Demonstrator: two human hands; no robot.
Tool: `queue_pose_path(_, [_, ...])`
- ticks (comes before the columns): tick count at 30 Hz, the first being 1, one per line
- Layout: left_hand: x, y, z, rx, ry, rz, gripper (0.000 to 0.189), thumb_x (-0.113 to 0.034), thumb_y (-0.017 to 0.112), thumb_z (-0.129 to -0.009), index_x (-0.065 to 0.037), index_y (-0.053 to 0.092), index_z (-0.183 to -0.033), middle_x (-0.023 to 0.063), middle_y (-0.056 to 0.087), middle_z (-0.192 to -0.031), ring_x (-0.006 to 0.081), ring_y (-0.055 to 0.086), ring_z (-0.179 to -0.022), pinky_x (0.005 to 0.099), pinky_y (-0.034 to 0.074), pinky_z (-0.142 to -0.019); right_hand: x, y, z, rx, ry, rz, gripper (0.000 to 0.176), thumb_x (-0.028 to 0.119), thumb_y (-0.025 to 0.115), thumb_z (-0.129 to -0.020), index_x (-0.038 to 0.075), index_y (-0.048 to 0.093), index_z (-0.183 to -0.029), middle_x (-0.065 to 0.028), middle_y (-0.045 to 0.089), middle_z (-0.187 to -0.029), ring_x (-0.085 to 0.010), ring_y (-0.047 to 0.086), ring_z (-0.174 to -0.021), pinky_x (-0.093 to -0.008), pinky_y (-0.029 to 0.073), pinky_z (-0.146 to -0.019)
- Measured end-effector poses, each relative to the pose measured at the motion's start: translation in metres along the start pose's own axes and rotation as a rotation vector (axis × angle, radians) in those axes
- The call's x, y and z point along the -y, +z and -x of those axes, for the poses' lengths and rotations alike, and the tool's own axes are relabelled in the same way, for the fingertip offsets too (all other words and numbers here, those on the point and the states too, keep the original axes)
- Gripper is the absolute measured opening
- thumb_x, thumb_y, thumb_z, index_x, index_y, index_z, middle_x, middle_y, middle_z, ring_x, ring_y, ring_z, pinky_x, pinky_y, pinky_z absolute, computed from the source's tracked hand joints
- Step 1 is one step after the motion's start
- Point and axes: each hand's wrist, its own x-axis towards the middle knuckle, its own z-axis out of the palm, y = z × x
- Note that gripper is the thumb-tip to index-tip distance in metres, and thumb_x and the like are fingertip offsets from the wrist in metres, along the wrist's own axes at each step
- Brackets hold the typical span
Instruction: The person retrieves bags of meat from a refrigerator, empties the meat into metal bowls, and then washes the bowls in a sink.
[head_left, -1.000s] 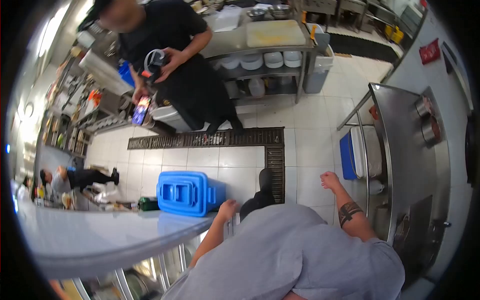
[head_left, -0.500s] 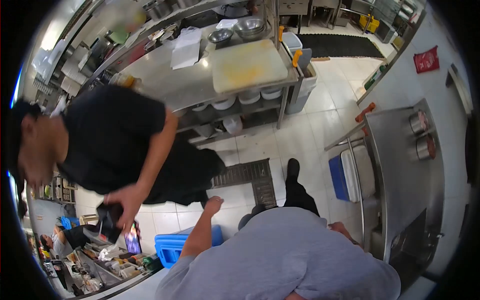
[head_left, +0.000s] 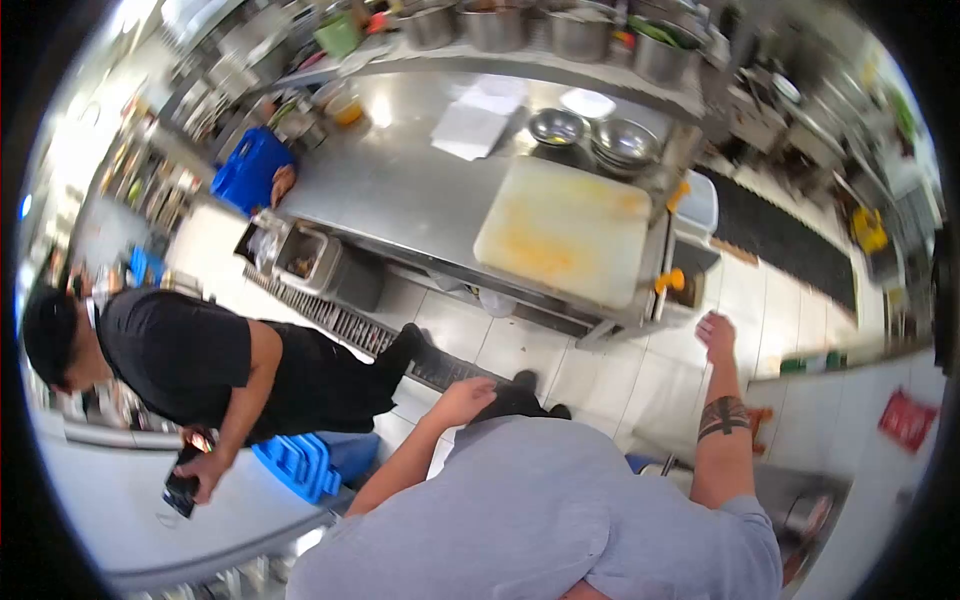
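My right hand (head_left: 716, 336) reaches forward past the end of the steel table, its fingers loosely bent, holding nothing that I can see. The thing nearest to it is a yellow-orange handle (head_left: 670, 281) at the table end, apart from the hand. A second such handle (head_left: 679, 194) stands farther back. My left hand (head_left: 465, 402) hangs in front of my body, relaxed and with nothing visible in it. Ahead lies a large white cutting board (head_left: 560, 232) with orange stains.
The steel table (head_left: 400, 175) carries white paper (head_left: 478, 118) and metal bowls (head_left: 622, 143). At left, a co-worker (head_left: 180, 355) in black holds a dark device (head_left: 182, 482). A blue-lidded container (head_left: 300, 465) sits behind them. Waste bins (head_left: 305, 255) stand under the table's left part.
My view has turned toward the steel table, which is now closer. My right arm has come up and stretched forward. The co-worker is now farther left, facing away.
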Motion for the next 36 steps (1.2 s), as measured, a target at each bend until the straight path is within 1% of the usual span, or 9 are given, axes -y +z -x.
queue_pose_path(9, [-0.183,-0.023,-0.132,0.051,0.392,0.189,0.037,-0.025,0.066,-0.096,-0.003,0.067,-0.126,0.0150,0.072,-0.116,0.0300,0.068,-0.108,0.0400,0.053,-0.095,0.249,0.173,-0.223,0.075,-0.281,0.100,0.043,0.019,0.055,-0.104,0.008,0.049,-0.145,-0.0084,0.055,-0.142,-0.0229,0.052,-0.127,-0.0433,0.048,-0.104])
queue_pose_path(11, [-0.223,-0.034,-0.153,0.025,0.451,0.164,0.037,-0.026,0.065,-0.096,-0.004,0.067,-0.126,0.0146,0.072,-0.116,0.0305,0.068,-0.108,0.0406,0.053,-0.094,0.249,0.168,-0.320,0.253,-0.800,0.672,0.046,0.021,0.054,-0.104,0.009,0.046,-0.148,-0.0081,0.051,-0.148,-0.0233,0.051,-0.130,-0.0428,0.048,-0.102])
queue_pose_path(12, [-0.243,-0.033,-0.160,0.047,0.502,0.111,0.037,-0.027,0.065,-0.097,-0.004,0.067,-0.126,0.0149,0.071,-0.116,0.0301,0.068,-0.108,0.0406,0.053,-0.094,0.281,0.233,-0.244,0.048,-0.384,0.138,0.042,0.024,0.055,-0.104,0.009,0.053,-0.142,-0.0090,0.056,-0.145,-0.0229,0.055,-0.127,-0.0420,0.047,-0.099])
queue_pose_path(16, [-0.295,-0.013,-0.190,0.068,0.617,0.126,0.035,-0.026,0.066,-0.096,-0.001,0.067,-0.121,0.0159,0.072,-0.109,0.0304,0.070,-0.098,0.0397,0.054,-0.088,0.273,0.230,-0.317,0.294,-0.441,-0.202,0.034,0.017,0.064,-0.099,0.008,0.062,-0.132,-0.0042,0.068,-0.119,-0.0219,0.067,-0.101,-0.0393,0.052,-0.093])
queue_pose_path(20, [-0.343,0.018,-0.231,0.018,0.506,0.147,0.033,-0.027,0.065,-0.097,-0.002,0.067,-0.119,0.0155,0.071,-0.107,0.0299,0.070,-0.096,0.0397,0.054,-0.086,0.268,0.227,-0.294,0.312,-0.568,-0.078,0.028,0.019,0.059,-0.103,0.003,0.064,-0.125,-0.0060,0.070,-0.114,-0.0206,0.066,-0.100,-0.0365,0.051,-0.090])
queue_pose_path(22, [-0.384,0.032,-0.251,-0.023,0.491,0.151,0.039,-0.033,0.063,-0.099,-0.005,0.067,-0.125,0.0140,0.070,-0.116,0.0282,0.068,-0.105,0.0391,0.053,-0.094,0.261,0.209,-0.272,0.147,-0.895,0.416,0.027,0.021,0.056,-0.105,-0.002,0.066,-0.117,-0.0077,0.071,-0.108,-0.0181,0.066,-0.097,-0.0331,0.050,-0.084])
queue_pose_path(28, [-0.475,0.101,-0.367,-0.528,0.621,0.236,0.060,-0.050,0.054,-0.102,-0.001,0.053,-0.137,0.0219,0.068,-0.116,0.0335,0.067,-0.108,0.0416,0.052,-0.092,0.304,0.176,-0.147,0.279,-0.498,0.254,0.043,0.037,0.052,-0.108,-0.004,0.065,-0.115,-0.0095,0.071,-0.102,-0.0200,0.066,-0.088,-0.0342,0.050,-0.081])
queue_pose_path(31, [-0.513,0.106,-0.381,-0.210,0.412,0.368,0.057,-0.050,0.047,-0.104,0.002,0.055,-0.127,0.0253,0.069,-0.106,0.0387,0.069,-0.101,0.0457,0.053,-0.088,0.269,0.148,-0.137,0.453,-0.420,0.217,0.052,0.047,0.051,-0.107,-0.002,0.065,-0.120,-0.0096,0.071,-0.104,-0.0208,0.067,-0.094,-0.0336,0.050,-0.085])
queue_pose_path(36, [-0.503,0.119,-0.369,-0.332,0.342,0.212,0.042,-0.040,0.043,-0.107,0.001,0.056,-0.111,0.0262,0.069,-0.095,0.0453,0.068,-0.092,0.0515,0.053,-0.083,0.260,0.153,-0.061,0.334,-0.073,-0.006,0.042,0.032,0.053,-0.108,0.001,0.056,-0.135,-0.0088,0.065,-0.128,-0.0192,0.064,-0.116,-0.0340,0.052,-0.098])
